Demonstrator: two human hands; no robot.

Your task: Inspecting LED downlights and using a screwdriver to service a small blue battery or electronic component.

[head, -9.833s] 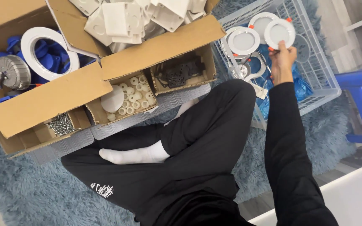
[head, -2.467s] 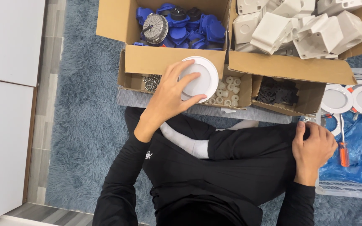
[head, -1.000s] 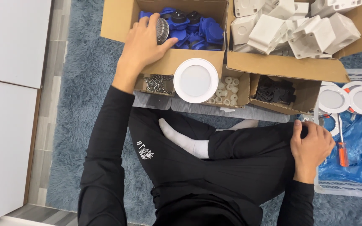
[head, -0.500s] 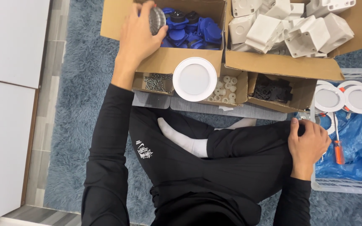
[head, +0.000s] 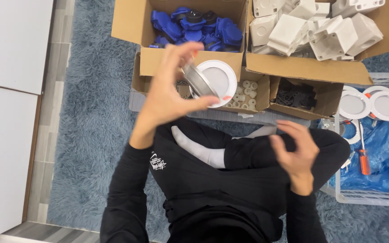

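My left hand (head: 169,92) is raised over my lap and grips a round silver metal part (head: 198,81) by its edge. Just behind it a white round lamp ring (head: 219,81) rests on the flap of the small cardboard boxes. My right hand (head: 296,155) hovers above my right knee with its fingers spread and nothing in it. I sit cross-legged in black clothes with a white sock (head: 199,148) showing.
A cardboard box of blue plastic parts (head: 194,22) and a box of white junction boxes (head: 316,27) stand ahead. Small boxes hold white rings (head: 248,92) and black pieces (head: 296,94). A wire basket (head: 370,195) at right holds white lamps (head: 386,105), a blue bag and an orange screwdriver (head: 364,159).
My left hand has pulled back from the blue-parts box carrying the silver part toward my lap. My right hand has lifted off my knee and opened.
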